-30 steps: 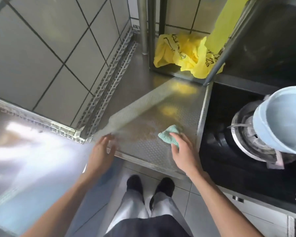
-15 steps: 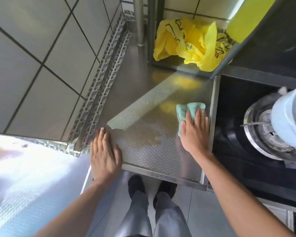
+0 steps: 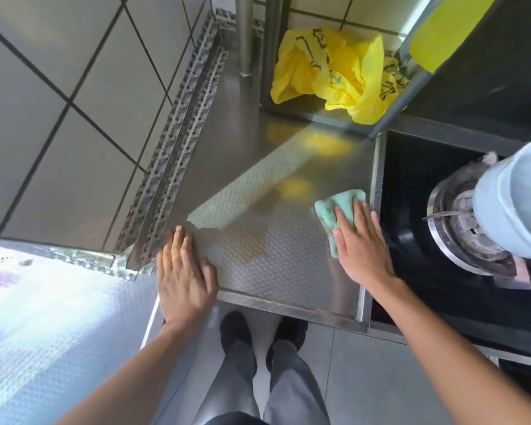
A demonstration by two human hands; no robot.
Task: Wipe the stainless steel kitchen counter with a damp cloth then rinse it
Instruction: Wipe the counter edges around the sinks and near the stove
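Note:
The dimpled stainless steel counter (image 3: 264, 250) lies in front of me, with a wet patch near its middle. A light green cloth (image 3: 339, 207) sits at its right side, close to the edge by the stove. My right hand (image 3: 360, 245) presses flat on the cloth, fingers spread and pointing away from me, covering its near half. My left hand (image 3: 183, 274) rests flat on the counter's front left corner, fingers together, holding nothing.
A black gas stove (image 3: 436, 216) borders the counter on the right, with a burner ring and a pale blue pot (image 3: 515, 204) on it. A crumpled yellow plastic bag (image 3: 334, 72) lies at the back under a shelf frame. Tiled wall (image 3: 59, 118) rises on the left. A bright steel surface (image 3: 43, 326) is at lower left.
My right hand slid the cloth from the counter's front middle toward the back right, beside the stove edge. My left hand flattened on the front left corner and stays there.

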